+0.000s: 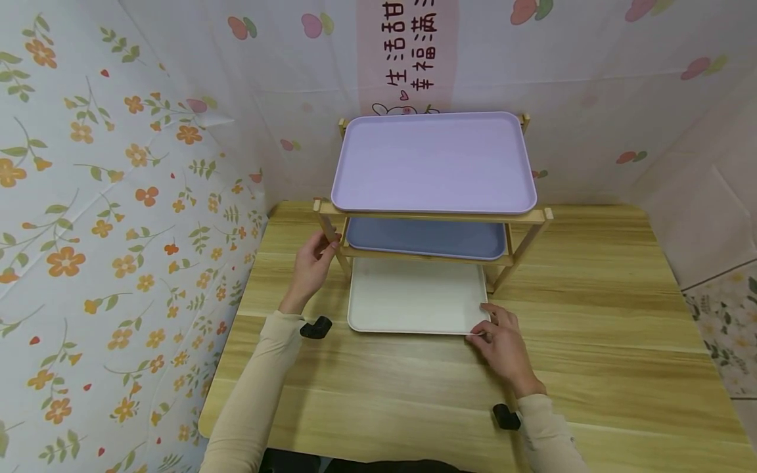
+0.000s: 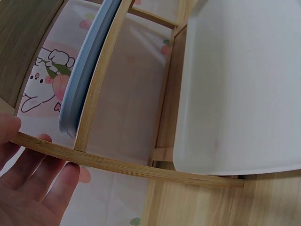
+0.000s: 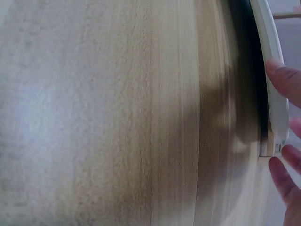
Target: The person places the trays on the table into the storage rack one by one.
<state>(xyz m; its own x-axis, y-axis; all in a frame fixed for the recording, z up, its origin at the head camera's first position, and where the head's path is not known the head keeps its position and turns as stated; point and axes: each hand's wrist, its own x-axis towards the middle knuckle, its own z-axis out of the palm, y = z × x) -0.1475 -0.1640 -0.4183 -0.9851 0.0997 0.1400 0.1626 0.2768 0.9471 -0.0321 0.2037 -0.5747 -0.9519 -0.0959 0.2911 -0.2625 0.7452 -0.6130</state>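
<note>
A three-tier wooden rack [image 1: 528, 241] stands on the table against the back curtain. On its top tier lies a lilac tray [image 1: 434, 164], and a blue-grey tray [image 1: 426, 238] occupies the middle one. At the bottom a white tray [image 1: 416, 299] sticks out past the rack's front. My left hand [image 1: 311, 266] grips the rack's left front post, thumb and fingers on either side of it, as the left wrist view shows. The white tray's front right corner is pinched by my right hand [image 1: 503, 345]; the right wrist view shows the thumb on its edge.
The wood-grain table [image 1: 603, 315] extends to both sides of the rack and in front of it. A flowered curtain [image 1: 136, 217] hangs along the left, and another patterned curtain [image 1: 579, 85] is behind. Each wrist carries a black camera mount [image 1: 316, 327].
</note>
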